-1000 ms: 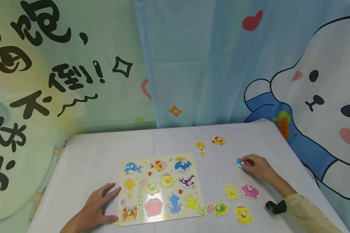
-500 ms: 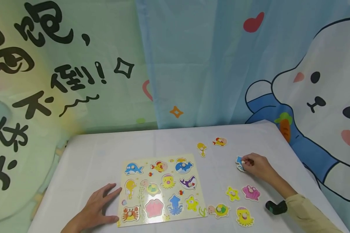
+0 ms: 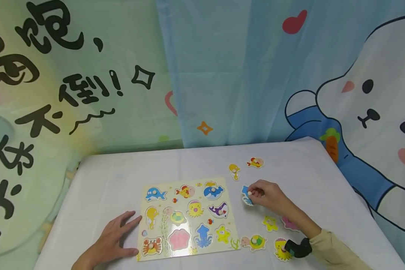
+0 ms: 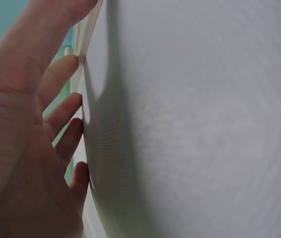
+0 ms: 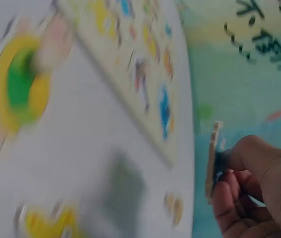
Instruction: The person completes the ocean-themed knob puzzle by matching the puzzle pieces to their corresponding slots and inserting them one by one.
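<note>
— Starting with the biggest: white counter (image 3: 121,168), and what on it?

— Toward the near edge, a puzzle board (image 3: 230,215), flat. Looks seated with pegged pieces at dolphin (image 3: 154,194), whale (image 3: 213,192), orca (image 3: 217,210) and crab (image 3: 150,246). Appears bare at the printed recesses for seahorse, turtle, shell, squid and starfish. Hard to tell for the rest.

— And the hands?

— Left hand (image 3: 116,234) flat on the counter, fingers straight, gripping nothing, fingertips against the board's left edge. Right hand (image 3: 266,195) just off the board's right edge, fingers curled, pinching a blue piece (image 3: 246,195) by its white peg. From the right wrist, shows edge-on and lifted off the counter (image 5: 212,158).

— Step in hand, then?

— By the look of it, carrying that piece toward the board. Seems to match the blue squid recess (image 3: 202,235) in the near row.

— Needed next?

— Probably a turn to lie flat, outline lined up over the recess, then a straight press down; steady board under the left hand.

— Loose bits, smallest last?

— Right of the board: turtle piece (image 3: 253,242), octopus piece (image 3: 280,249), shell piece (image 3: 288,223) partly under the sleeve, starfish piece (image 3: 270,223). Farther back: seahorse piece (image 3: 234,170), fish piece (image 3: 255,162).
</note>
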